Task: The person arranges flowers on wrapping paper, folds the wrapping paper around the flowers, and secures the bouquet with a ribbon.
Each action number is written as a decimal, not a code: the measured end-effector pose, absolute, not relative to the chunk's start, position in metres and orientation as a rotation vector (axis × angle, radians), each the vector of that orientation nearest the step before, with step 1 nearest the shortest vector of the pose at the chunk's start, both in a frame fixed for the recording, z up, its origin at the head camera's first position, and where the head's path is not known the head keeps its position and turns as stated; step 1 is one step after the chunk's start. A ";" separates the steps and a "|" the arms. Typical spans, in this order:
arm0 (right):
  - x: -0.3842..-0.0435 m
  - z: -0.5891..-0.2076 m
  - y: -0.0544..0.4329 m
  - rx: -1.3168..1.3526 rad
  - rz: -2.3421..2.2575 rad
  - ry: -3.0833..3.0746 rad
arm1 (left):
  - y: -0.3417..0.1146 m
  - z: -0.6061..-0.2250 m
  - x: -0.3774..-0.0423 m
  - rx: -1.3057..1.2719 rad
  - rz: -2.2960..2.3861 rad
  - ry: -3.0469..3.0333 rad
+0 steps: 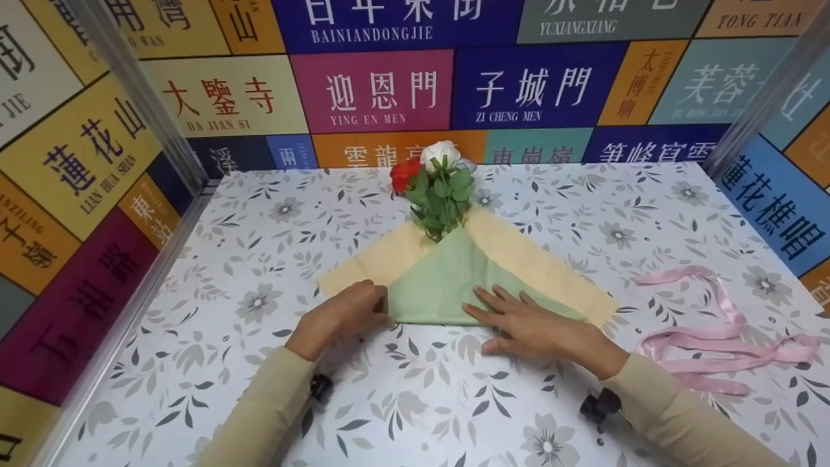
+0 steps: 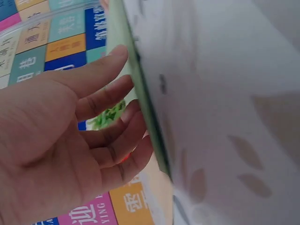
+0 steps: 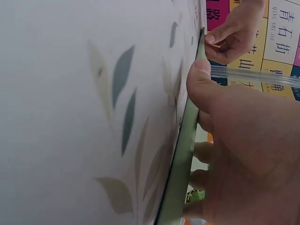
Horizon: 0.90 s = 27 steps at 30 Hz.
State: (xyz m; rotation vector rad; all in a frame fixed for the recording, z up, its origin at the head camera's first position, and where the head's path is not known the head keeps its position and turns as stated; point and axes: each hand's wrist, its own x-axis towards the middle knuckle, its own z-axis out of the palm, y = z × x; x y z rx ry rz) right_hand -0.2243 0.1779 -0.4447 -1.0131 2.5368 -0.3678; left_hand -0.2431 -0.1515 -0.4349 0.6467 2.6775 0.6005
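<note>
The paper [image 1: 436,283], mid-frame below the flowers [image 1: 441,185], was judged light, soft and easily creased, best taken by its folded lower edge, its left end being pinched by the left hand [image 1: 347,314] and its surface pressed by the spread right hand [image 1: 535,326].

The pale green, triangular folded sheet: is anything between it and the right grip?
Nothing visible: the right grip rests directly on the pale green sheet. The glossy pink ribbon lies off right.

On the table [image 1: 402,415], ribbon [image 1: 710,337] lies right of the wrapper [image 1: 447,279], flowers [image 1: 441,187] seemingly tucked into its far side.
</note>
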 end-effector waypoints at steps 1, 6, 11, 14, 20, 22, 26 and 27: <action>-0.225 -0.445 0.178 -1.014 -0.372 2.537 | -0.151 -0.436 -0.244 0.613 0.598 2.677; -0.228 -0.444 0.176 -0.994 -0.405 2.576 | -0.150 -0.440 -0.249 0.475 0.625 2.665; -0.233 -0.445 0.175 -0.945 -0.402 2.610 | -0.148 -0.443 -0.249 0.452 0.624 2.679; -0.237 -0.446 0.176 -0.948 -0.373 2.620 | -0.147 -0.443 -0.248 0.438 0.615 2.690; -0.245 -0.445 0.179 -0.964 -0.348 2.600 | -0.146 -0.444 -0.247 0.414 0.601 2.666; -0.244 -0.442 0.177 -0.935 -0.343 2.612 | -0.146 -0.443 -0.248 0.425 0.601 2.657; -0.234 -0.431 0.156 -0.937 -0.308 2.707 | -0.151 -0.441 -0.250 0.421 0.616 2.636; -0.231 -0.429 0.148 -0.956 -0.298 2.737 | -0.152 -0.441 -0.250 0.419 0.619 2.632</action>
